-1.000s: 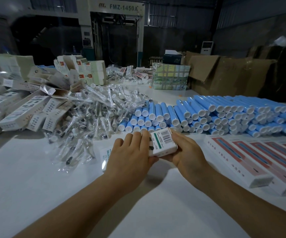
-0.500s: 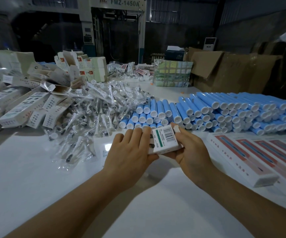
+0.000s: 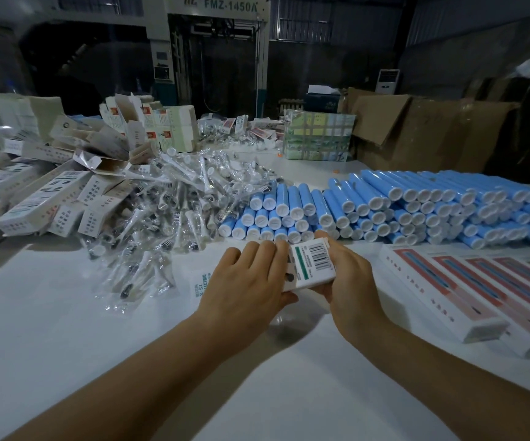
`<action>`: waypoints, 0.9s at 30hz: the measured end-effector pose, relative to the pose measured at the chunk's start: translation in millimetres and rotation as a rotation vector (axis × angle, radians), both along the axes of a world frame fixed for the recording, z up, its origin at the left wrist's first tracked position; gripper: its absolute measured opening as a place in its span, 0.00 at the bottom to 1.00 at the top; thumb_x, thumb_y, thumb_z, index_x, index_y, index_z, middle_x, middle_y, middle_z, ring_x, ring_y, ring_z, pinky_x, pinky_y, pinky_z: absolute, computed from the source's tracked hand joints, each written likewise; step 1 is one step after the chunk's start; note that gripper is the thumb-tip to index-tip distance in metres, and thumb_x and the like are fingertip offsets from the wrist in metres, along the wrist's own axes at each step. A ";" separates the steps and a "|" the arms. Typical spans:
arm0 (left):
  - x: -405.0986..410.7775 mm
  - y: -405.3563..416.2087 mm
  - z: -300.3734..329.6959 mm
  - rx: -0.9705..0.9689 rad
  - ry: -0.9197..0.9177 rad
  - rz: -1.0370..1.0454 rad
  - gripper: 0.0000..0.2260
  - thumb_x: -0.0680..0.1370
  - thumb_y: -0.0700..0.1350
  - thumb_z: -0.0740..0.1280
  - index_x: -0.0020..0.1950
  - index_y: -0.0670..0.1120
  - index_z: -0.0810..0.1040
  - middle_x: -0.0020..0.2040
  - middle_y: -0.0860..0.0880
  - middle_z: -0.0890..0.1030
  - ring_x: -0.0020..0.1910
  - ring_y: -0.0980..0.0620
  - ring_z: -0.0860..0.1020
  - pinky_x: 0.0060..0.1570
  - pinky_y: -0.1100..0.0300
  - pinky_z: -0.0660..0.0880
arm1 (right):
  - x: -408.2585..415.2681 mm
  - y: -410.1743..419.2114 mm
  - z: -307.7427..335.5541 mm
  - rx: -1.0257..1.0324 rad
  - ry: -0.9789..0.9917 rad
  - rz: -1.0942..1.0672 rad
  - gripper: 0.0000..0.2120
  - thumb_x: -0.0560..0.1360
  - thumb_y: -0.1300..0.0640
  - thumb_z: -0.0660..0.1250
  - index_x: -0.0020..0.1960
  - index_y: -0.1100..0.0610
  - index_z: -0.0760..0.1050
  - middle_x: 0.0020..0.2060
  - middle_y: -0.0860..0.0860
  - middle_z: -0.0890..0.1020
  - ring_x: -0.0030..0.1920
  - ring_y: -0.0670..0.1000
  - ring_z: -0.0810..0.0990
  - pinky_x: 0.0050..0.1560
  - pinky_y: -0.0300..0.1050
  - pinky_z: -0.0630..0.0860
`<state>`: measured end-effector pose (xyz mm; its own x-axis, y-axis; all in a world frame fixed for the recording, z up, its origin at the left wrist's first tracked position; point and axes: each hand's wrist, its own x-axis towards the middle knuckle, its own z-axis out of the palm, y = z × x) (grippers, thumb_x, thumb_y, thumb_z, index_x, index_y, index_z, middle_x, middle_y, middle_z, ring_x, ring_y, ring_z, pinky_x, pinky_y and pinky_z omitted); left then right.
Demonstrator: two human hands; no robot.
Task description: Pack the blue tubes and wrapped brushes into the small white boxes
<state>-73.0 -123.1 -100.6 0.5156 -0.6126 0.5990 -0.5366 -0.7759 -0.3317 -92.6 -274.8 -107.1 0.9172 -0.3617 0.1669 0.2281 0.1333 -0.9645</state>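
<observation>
Box: small white cardboard box (image 3: 311,265), barcode and green stripe on top, tilted above white table (image 3: 66,329).
Left hand (image 3: 247,281): fingers curled over box's left end.
Right hand (image 3: 349,275): gripping box's right side.

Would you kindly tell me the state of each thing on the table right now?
Box: closed, barcode up, held off the table by both hands.
Left hand: grips the box's left end.
Right hand: grips its right end.
Tubes: capped, stacked lying down.
Brushes: wrapped, in a loose heap.
Flat boxes: unfolded, piled.
</observation>
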 end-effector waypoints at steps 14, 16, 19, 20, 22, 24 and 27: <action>1.6 2.9 7.7 -0.090 0.048 0.058 0.32 0.69 0.60 0.68 0.60 0.35 0.77 0.47 0.42 0.80 0.41 0.45 0.78 0.34 0.54 0.75 | -1.8 2.8 -4.7 -0.444 -0.068 -0.089 0.18 0.80 0.55 0.60 0.70 0.53 0.70 0.45 0.38 0.80 0.46 0.33 0.80 0.40 0.30 0.76; 1.4 3.5 6.9 -0.099 0.043 0.052 0.32 0.69 0.59 0.69 0.60 0.34 0.77 0.46 0.41 0.80 0.40 0.45 0.79 0.34 0.54 0.75 | -2.7 7.1 -6.2 -0.535 -0.094 -0.114 0.19 0.80 0.53 0.58 0.71 0.52 0.68 0.46 0.38 0.78 0.46 0.29 0.77 0.39 0.27 0.75; 0.0 3.4 7.5 -0.101 0.038 0.054 0.33 0.67 0.59 0.73 0.59 0.34 0.77 0.45 0.41 0.81 0.39 0.45 0.79 0.33 0.55 0.75 | -3.1 8.6 -6.3 -0.562 -0.104 -0.117 0.20 0.80 0.53 0.58 0.72 0.51 0.67 0.47 0.38 0.77 0.46 0.30 0.77 0.40 0.28 0.76; -0.4 2.8 8.3 -0.106 0.035 0.056 0.33 0.66 0.59 0.75 0.58 0.34 0.78 0.45 0.42 0.81 0.38 0.45 0.79 0.32 0.55 0.75 | -2.8 8.3 -4.8 -0.542 -0.102 -0.096 0.20 0.80 0.53 0.58 0.72 0.51 0.67 0.47 0.38 0.78 0.47 0.32 0.79 0.42 0.31 0.78; -0.5 0.0 9.5 -0.122 0.024 0.040 0.33 0.65 0.59 0.75 0.57 0.34 0.79 0.44 0.42 0.81 0.38 0.46 0.80 0.31 0.56 0.74 | -1.6 6.6 -1.9 -0.438 -0.086 -0.027 0.20 0.80 0.54 0.60 0.72 0.49 0.67 0.49 0.39 0.80 0.48 0.39 0.81 0.47 0.41 0.81; -0.1 -0.9 10.0 -0.133 0.023 0.021 0.32 0.65 0.60 0.74 0.56 0.34 0.79 0.44 0.42 0.81 0.37 0.45 0.79 0.31 0.56 0.74 | 1.0 5.1 -0.3 -0.331 -0.075 0.015 0.20 0.80 0.56 0.60 0.71 0.46 0.67 0.49 0.39 0.80 0.49 0.41 0.82 0.48 0.44 0.82; 1.6 0.3 7.5 -0.128 0.043 0.026 0.31 0.70 0.61 0.65 0.58 0.35 0.78 0.45 0.42 0.81 0.39 0.46 0.80 0.32 0.56 0.74 | 4.0 4.1 -1.0 -0.334 -0.072 0.048 0.20 0.79 0.56 0.61 0.70 0.45 0.68 0.48 0.38 0.81 0.48 0.41 0.82 0.47 0.45 0.82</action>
